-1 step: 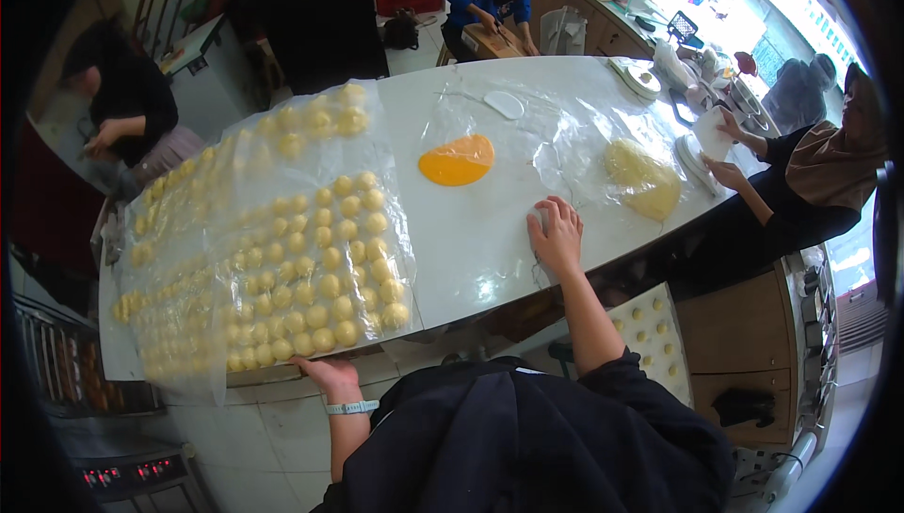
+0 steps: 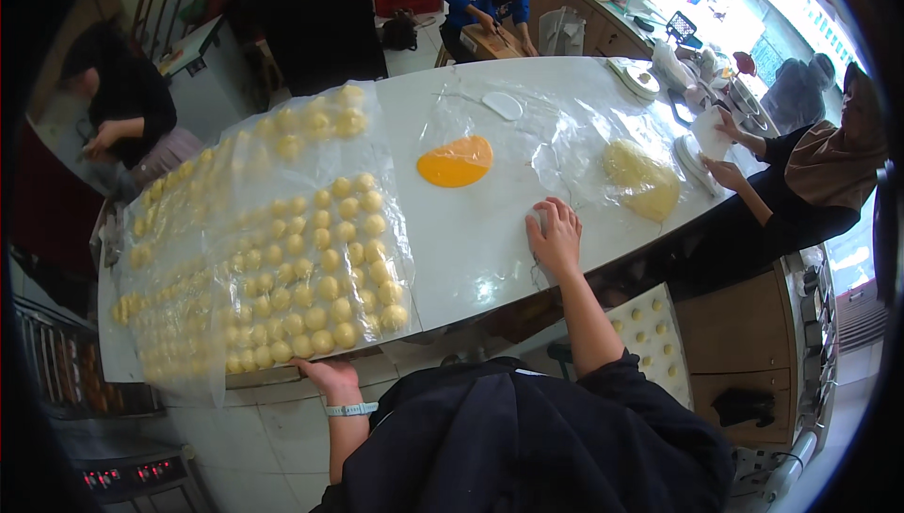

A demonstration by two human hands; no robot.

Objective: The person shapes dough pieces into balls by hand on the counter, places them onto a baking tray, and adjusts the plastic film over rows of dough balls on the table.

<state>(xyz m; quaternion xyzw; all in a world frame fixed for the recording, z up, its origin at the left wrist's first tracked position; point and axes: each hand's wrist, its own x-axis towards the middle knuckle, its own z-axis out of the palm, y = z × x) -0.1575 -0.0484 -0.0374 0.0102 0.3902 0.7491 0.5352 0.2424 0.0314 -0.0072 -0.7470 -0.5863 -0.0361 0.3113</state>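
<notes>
Left hand (image 2: 330,376): at the table (image 2: 452,273)'s near edge, grip not something I could tell. Right hand (image 2: 557,235): palm down, fingers curled; I could not see whether they held anything. Dough balls (image 2: 341,309): lay in rows at left, plastic sheet (image 2: 311,166) over many. Dough lump (image 2: 650,188): sat right.

Daylight blown out at window (image 2: 786,18), far beyond and right of right hand (image 2: 557,230). Tabletop (image 2: 461,254) glare left of hand. Fisheye rim dark, bent.
</notes>
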